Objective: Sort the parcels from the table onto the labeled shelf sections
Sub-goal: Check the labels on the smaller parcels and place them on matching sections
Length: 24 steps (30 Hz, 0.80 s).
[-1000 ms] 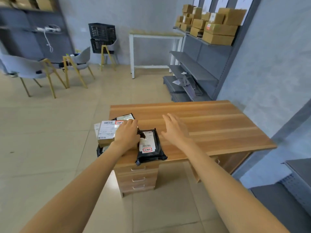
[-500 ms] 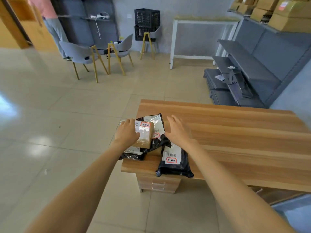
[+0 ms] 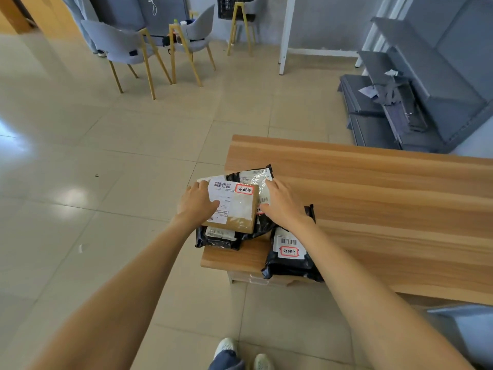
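From the head camera I see both bare forearms reaching up from the bottom corners toward the middle of the frame. My left hand (image 3: 197,202) grips the left edge of a flat brown cardboard parcel (image 3: 234,206): the thumb lies across its white shipping label and the fingers curl over the far left edge. My right hand (image 3: 280,202) sits just right of that box, fingers fairly straight and spread, resting on a black plastic mailer bag (image 3: 257,177) that lies under and behind the box; I cannot tell whether the thumb touches the box's right side.

The box's label carries a barcode at its top and a red-bordered sticker with dark handwritten characters that I cannot read. The small print below is too blurred to make out.

A second black poly mailer (image 3: 289,260) lies at lower centre, overhanging the near edge of the wooden table (image 3: 386,198), partly under my right forearm. It bears a barcode and another red-bordered handwritten sticker, also unreadable. A third black mailer (image 3: 218,240) pokes out beneath the box at the table's left corner, showing a barcode strip.

All these parcels sit piled on the table's near-left corner. The grey metal shelving (image 3: 426,76) stands at the upper right, well apart from them.
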Motion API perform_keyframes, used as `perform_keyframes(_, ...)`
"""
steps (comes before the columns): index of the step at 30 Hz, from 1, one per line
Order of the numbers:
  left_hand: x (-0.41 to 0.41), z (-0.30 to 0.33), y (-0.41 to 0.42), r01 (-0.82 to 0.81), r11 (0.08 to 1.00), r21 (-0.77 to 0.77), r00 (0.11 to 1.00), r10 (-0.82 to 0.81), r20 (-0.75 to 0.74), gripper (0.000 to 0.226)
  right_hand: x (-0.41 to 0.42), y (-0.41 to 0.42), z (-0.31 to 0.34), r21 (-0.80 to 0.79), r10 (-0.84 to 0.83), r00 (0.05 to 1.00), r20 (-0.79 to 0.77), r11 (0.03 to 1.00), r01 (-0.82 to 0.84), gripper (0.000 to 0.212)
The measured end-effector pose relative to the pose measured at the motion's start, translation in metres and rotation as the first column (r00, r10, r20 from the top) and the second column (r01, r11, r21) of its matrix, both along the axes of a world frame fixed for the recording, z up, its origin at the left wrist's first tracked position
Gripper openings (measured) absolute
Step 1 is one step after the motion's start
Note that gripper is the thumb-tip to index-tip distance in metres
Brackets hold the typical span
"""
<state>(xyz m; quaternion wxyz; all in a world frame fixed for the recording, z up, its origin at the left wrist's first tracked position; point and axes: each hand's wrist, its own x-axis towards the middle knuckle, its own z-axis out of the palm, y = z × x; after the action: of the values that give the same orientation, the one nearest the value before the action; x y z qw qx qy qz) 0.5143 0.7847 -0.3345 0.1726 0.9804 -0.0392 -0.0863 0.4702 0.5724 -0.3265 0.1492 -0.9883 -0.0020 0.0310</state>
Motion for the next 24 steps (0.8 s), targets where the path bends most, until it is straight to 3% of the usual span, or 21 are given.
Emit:
perform_keyframes(3,0.014,-0.011,0.006,-0.01,1.0,-0.027,0.999,0.008,-0.049,0.057,0.012,0.002,-0.01,-0.006,-0.043,0.999,-0.025,0.999,0.043,0.05)
perform_keyframes(8,0.036,-0.032,0.013,-0.06,0.988,-0.143,0.984,0.035,-0.173,0.061,0.031,0.002,-0.015,-0.009,-0.089,0.995,-0.041,0.996,0.089,0.059)
perform_keyframes(13,0.054,-0.058,0.02,-0.315,0.828,-0.464,0.891,0.089,-0.446,0.076,0.041,0.005,-0.022,-0.017,-0.12,0.992,-0.037,0.993,0.119,0.06)
perform_keyframes(20,0.063,-0.068,0.015,-0.391,0.807,-0.443,0.838,0.112,-0.535,0.09,0.045,0.011,-0.028,0.007,-0.147,0.986,-0.078,0.989,0.148,0.059)
perform_keyframes(22,0.064,-0.069,0.011,-0.394,0.815,-0.425,0.838,0.128,-0.531,0.08,0.045,0.011,-0.028,0.011,-0.155,0.983,-0.099,0.988,0.156,0.061)
perform_keyframes(24,0.063,-0.066,0.006,-0.411,0.801,-0.435,0.834,0.139,-0.533,0.053,0.045,0.01,-0.031,0.018,-0.154,0.984,-0.085,0.988,0.156,0.059)
